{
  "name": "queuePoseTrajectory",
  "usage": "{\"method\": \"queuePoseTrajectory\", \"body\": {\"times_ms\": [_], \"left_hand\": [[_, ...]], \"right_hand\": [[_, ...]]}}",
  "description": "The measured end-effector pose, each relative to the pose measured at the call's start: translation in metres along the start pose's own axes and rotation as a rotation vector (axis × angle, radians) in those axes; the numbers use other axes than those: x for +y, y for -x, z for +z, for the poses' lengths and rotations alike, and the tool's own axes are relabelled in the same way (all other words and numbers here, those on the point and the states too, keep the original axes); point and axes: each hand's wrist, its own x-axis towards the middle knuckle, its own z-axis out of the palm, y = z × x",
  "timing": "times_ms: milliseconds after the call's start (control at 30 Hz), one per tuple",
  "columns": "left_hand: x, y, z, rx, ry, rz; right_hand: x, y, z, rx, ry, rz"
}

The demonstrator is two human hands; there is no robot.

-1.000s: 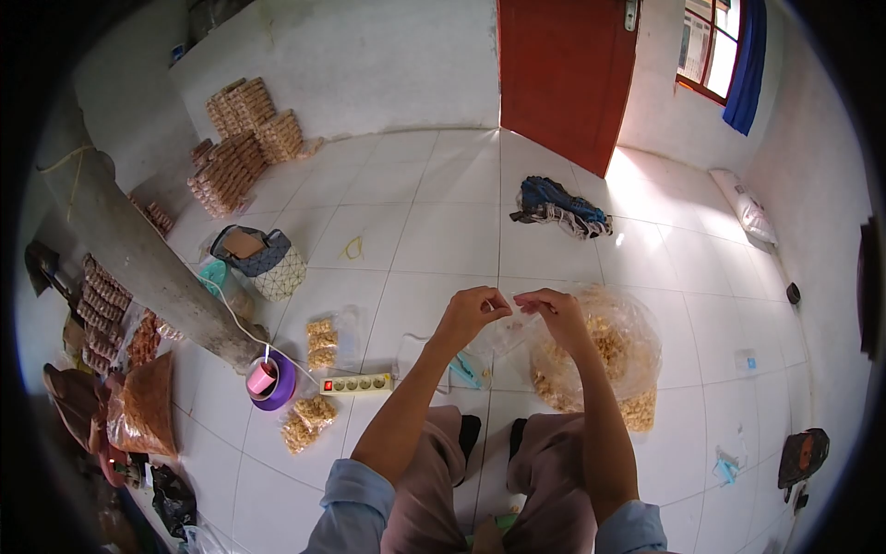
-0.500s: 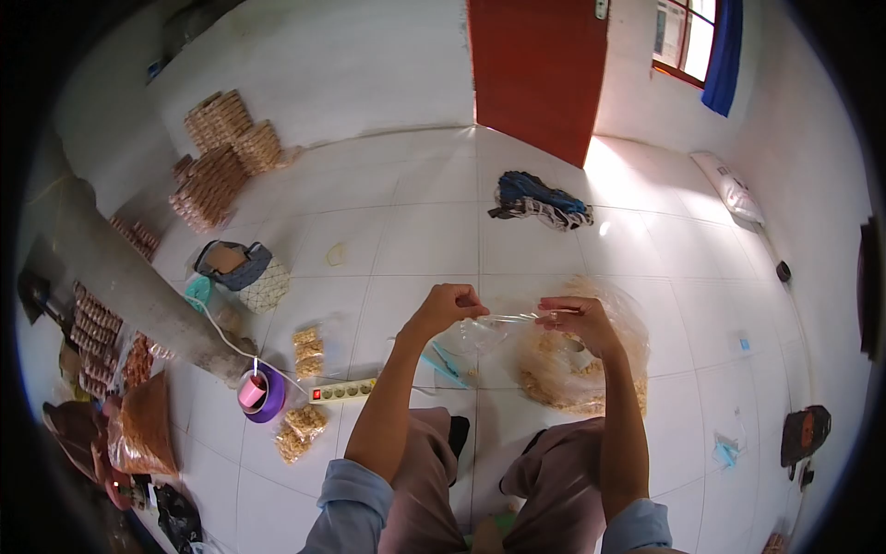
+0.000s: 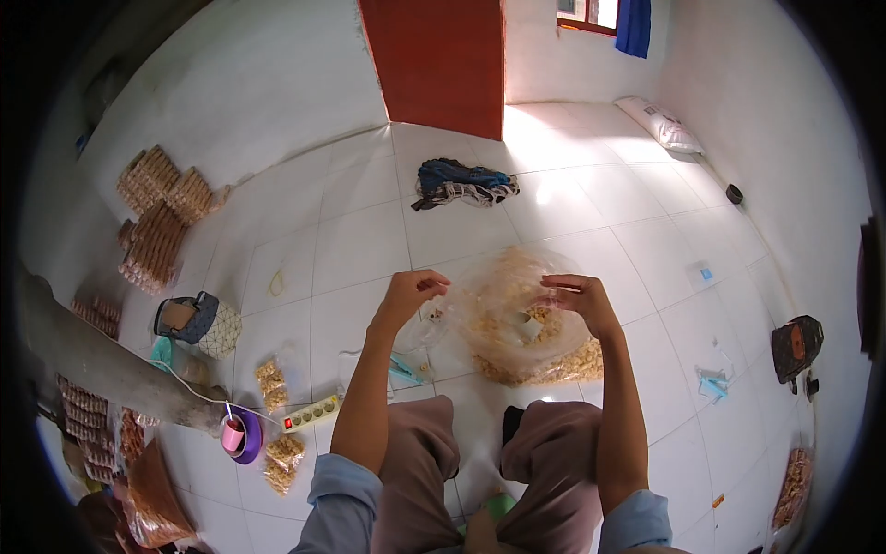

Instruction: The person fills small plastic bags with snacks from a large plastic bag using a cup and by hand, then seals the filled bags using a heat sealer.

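Note:
In front of my knees stands a large clear plastic bag (image 3: 540, 358) of yellowish snack pieces, its mouth wide and crumpled, with a pale scoop-like object (image 3: 529, 326) inside. My left hand (image 3: 406, 300) is raised at the bag's left side, thumb and fingertips drawn close together; anything thin between them cannot be made out. Over the bag's right part hovers my right hand (image 3: 581, 303), fingers stretched and apart from the thumb. Crumpled clear plastic (image 3: 425, 330) shows below my left hand. A light-blue tool (image 3: 406, 369) lies on the floor by my left forearm.
Filled snack packs (image 3: 283, 462) lie left, near a power strip (image 3: 311, 414) and a purple bowl (image 3: 247, 439) holding a pink cup. Stacked packs (image 3: 152, 249) stand by the wall. Dark cloth (image 3: 461, 185) lies ahead; a brown bag (image 3: 796, 349) is at right.
The view has shifted right and downward. My hands have moved farther apart, and the clear plastic strip stretched between them is no longer distinct. My right hand's fingers have spread.

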Motion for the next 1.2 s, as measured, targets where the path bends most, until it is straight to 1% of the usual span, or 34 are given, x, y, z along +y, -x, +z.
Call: {"method": "queuePoseTrajectory", "body": {"times_ms": [33, 133, 167, 233, 267, 333, 367, 433, 467, 533, 567, 600, 633, 667, 733, 800, 833, 867, 900, 933, 967, 1000, 1033, 1067, 1133, 1200], "left_hand": [[0.003, -0.001, 0.002, -0.004, 0.0, 0.003], [0.019, -0.003, 0.015, 0.218, -0.455, 0.365], [0.024, -0.004, 0.027, 0.15, -0.511, 0.375], [0.044, -0.003, 0.059, 0.098, -0.614, 0.562], [0.044, -0.004, 0.072, 0.1, -0.609, 0.552], [0.039, -0.008, 0.093, 0.016, -0.718, 0.547], [0.036, -0.01, 0.098, 0.018, -0.717, 0.547], [0.031, -0.015, 0.104, -0.078, -0.694, 0.453], [0.027, -0.018, 0.106, -0.078, -0.695, 0.447], [0.019, -0.021, 0.107, -0.049, -0.638, 0.307], [0.014, -0.022, 0.106, -0.05, -0.638, 0.298], [0.01, -0.024, 0.105, 0.015, -0.613, 0.351], [0.006, -0.025, 0.103, 0.08, -0.587, 0.402], [0.002, -0.028, 0.102, 0.082, -0.586, 0.399], [-0.003, -0.032, 0.098, 0.066, -0.497, 0.337], [-0.014, -0.04, 0.093, 0.034, -0.501, 0.294], [-0.021, -0.045, 0.09, 0.004, -0.506, 0.255], [-0.031, -0.048, 0.09, -0.007, -0.505, 0.242], [-0.041, -0.049, 0.09, -0.03, -0.48, 0.179], [-0.055, -0.049, 0.093, -0.06, -0.455, 0.112], [-0.071, -0.049, 0.098, -0.084, -0.446, 0.089], [-0.088, -0.049, 0.106, -0.096, -0.418, 0.018], [-0.103, -0.049, 0.115, -0.108, -0.389, -0.052], [-0.118, -0.048, 0.124, -0.136, -0.377, -0.075], [-0.139, -0.043, 0.139, -0.136, -0.345, -0.14], [-0.161, -0.04, 0.152, -0.152, -0.327, -0.153]], "right_hand": [[0.001, 0.002, -0.003, 0.005, 0.0, -0.001], [0.0, 0.005, -0.007, 0.056, 0.0, -0.014], [0.0, 0.005, -0.003, 0.032, 0.03, -0.009], [0.001, 0.003, 0.006, 0.001, 0.065, 0.007], [0.003, 0.001, 0.011, -0.024, 0.051, 0.001], [0.003, 0.0, 0.018, -0.05, 0.041, -0.001], [0.002, -0.001, 0.021, -0.063, 0.056, 0.007], [0.001, -0.006, 0.024, -0.077, 0.069, 0.015], [0.003, -0.009, 0.026, -0.076, 0.068, 0.039], [0.006, -0.016, 0.03, -0.084, 0.065, 0.069], [0.007, -0.018, 0.031, -0.103, 0.067, 0.026], [0.007, -0.021, 0.032, -0.119, 0.07, -0.019], [0.007, -0.024, 0.032, -0.122, 0.067, -0.015], [0.005, -0.029, 0.031, -0.103, 0.045, -0.043], [-0.002, -0.038, 0.03, -0.085, 0.018, -0.067], [-0.003, -0.051, 0.027, -0.02, 0.048, -0.096], [0.007, -0.06, 0.021, -0.021, 0.042, -0.09], [0.023, -0.068, 0.012, 0.038, 0.076, -0.077], [0.042, -0.076, 0.002, 0.096, 0.111, -0.057], [0.075, -0.083, -0.008, 0.098, 0.1, -0.03], [0.12, -0.088, -0.019, 0.14, 0.298, -0.038], [0.163, -0.09, -0.028, 0.176, 0.499, -0.044], [0.19, -0.087, -0.029, 0.136, 0.482, 0.105], [0.217, -0.082, -0.031, 0.136, 0.476, 0.143], [0.252, -0.07, -0.024, 0.099, 0.94, 0.0], [0.284, -0.07, -0.023, 0.034, 0.939, 0.098]]}}
